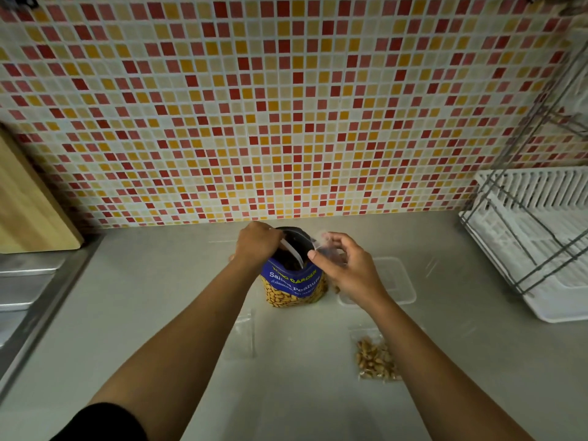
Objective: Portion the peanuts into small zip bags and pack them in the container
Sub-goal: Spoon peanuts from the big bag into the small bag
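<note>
Seen from above: two bare forearms reaching forward over a pale bench (pixel 159 313) below a wall of red, orange and cream mosaic tiles (pixel 286 106).

Left hand (pixel 256 243) curled closed at the open mouth of a blue bag of salted peanuts (pixel 294 286), fingers (pixel 270 232) gripping what looks like a white scoop (pixel 292 254) that dips into the bag. Bag standing upright directly under and between both hands, peanuts visible through its clear lower part.

Right hand (pixel 345 268) just right of the bag mouth, fingers pinched on a small clear zip bag (pixel 321 243), held touching the bag rim beside the scoop.

Just beyond the right hand, partly hidden by it: a clear rectangular container (pixel 394 281) flat on the bench. Nearer than the right hand, beside the forearm: a filled zip bag of peanuts (pixel 375 358) lying flat. Nearer than the left fingers, between the forearms: an empty clear zip bag (pixel 241 335), faint against the bench.

Far right: white dish rack (pixel 541 237). Far left: wooden board (pixel 28 205) and steel sink edge (pixel 28 281).
</note>
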{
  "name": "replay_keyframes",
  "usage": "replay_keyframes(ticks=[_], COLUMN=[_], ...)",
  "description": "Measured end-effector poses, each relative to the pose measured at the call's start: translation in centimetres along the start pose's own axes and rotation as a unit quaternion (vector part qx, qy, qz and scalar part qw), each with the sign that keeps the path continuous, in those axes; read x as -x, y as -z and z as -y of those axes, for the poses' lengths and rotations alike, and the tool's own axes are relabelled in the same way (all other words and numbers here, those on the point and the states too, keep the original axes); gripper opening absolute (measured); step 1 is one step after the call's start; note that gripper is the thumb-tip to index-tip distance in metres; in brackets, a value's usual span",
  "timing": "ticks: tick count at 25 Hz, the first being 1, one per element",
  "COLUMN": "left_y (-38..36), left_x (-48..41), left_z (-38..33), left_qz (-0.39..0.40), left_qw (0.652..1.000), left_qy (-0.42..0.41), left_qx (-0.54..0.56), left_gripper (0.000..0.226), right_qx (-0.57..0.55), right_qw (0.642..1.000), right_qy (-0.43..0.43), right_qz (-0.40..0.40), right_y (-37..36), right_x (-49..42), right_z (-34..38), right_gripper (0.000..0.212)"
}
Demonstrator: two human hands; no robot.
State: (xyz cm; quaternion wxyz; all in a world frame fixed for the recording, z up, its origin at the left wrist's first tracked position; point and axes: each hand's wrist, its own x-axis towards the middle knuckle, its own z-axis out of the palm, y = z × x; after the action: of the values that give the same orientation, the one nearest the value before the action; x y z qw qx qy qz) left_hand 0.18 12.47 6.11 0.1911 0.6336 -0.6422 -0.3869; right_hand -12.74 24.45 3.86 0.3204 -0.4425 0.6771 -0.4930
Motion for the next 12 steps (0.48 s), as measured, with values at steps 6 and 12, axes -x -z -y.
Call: replay_keyframes(ticks=[6, 12], left_y=[1.5, 2.7], left_x=[0.3, 0.9], left_z=[0.5, 0.5], left_qz=[-0.001, 0.016], left_qw=[0.994, 0.979], left_qy=[0.017, 0.046], left_qx=[0.112, 0.2], left_gripper=[0.018, 0.013], right_qx=[-0.052, -0.077], right_qw=[0.998, 0.997], right_qy=[-0.018, -0.028], right_qz=[0.008, 0.009], right_y=[0.4, 0.4], right_x=[0.3, 0.4], right_z=[0.2, 0.2], right_gripper=[0.052, 0.049])
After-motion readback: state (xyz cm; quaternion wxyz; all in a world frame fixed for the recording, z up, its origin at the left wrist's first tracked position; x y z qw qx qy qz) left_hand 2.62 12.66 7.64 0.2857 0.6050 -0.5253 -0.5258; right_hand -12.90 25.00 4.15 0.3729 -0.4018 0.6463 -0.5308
